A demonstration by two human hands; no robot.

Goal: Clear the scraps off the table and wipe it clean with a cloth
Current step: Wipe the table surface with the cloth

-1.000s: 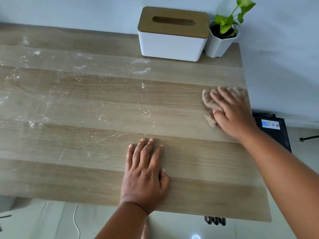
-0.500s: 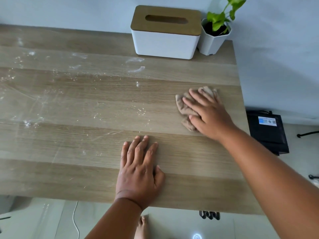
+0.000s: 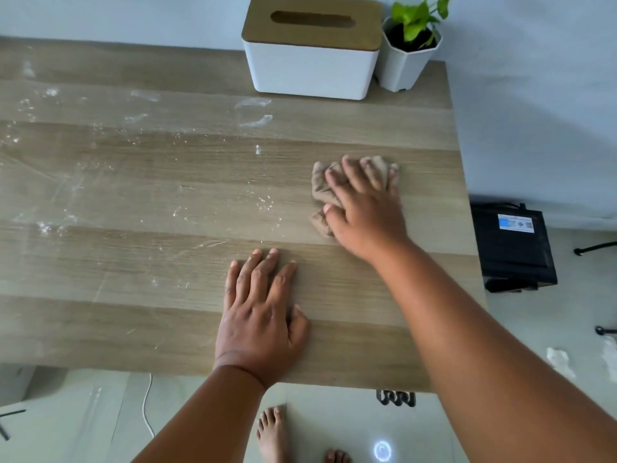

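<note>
Cloth [image 3: 321, 190] mostly hidden under right hand [image 3: 364, 212].

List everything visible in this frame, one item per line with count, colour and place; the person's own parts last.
table: 1, light wood, fills the view
white residue: smears and specks, mostly left and centre of the table
cloth: 1, beige, crumpled, right of centre
tissue box: 1, white with wooden lid, back edge
potted plant: 1, green in white pot, right of the tissue box
black device: 1, on the floor, right
left hand: flat on the table, near edge
right hand: presses the cloth
bare feet: on the floor below
</note>
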